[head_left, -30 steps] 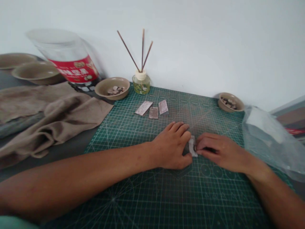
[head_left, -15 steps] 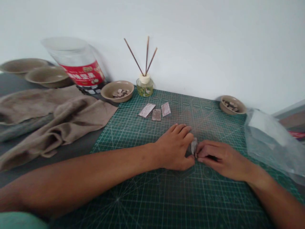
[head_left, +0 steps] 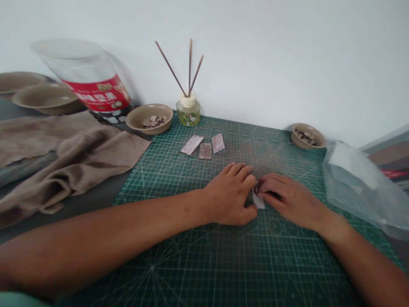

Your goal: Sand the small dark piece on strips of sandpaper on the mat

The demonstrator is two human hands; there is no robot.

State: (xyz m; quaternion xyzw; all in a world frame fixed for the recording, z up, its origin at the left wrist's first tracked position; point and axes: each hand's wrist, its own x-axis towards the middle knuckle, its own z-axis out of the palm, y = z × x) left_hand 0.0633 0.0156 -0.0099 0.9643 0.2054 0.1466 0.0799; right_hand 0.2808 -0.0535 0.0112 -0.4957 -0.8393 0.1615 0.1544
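A small pale rectangular piece [head_left: 258,200] lies on the green cutting mat [head_left: 243,264] between my two hands, partly covered by the fingers. My left hand [head_left: 230,194] rests palm down beside it, with thumb and forefinger apart at its left edge. A dark patch shows in the gap between that thumb and forefinger. My right hand [head_left: 287,196] comes from the right with fingertips pinched together at the upper end of the piece. Whatever is inside this pinch is too small and blurred to name. Farther back lie three small flat rectangles: one pale [head_left: 192,145], one brownish [head_left: 205,151], one pinkish [head_left: 218,143].
Bowls of small chips stand at the back left [head_left: 149,119] and back right [head_left: 308,136]. Between them is a reed diffuser [head_left: 188,111]. To the left are a red-labelled jar [head_left: 96,91], brown cloth [head_left: 105,157] and larger bowls [head_left: 47,99]. A clear plastic bag [head_left: 358,187] lies right.
My right hand has moved from the lower end of the pale piece to its upper end, uncovering the lower part. My left hand stays in place on the mat. The view has shifted slightly.
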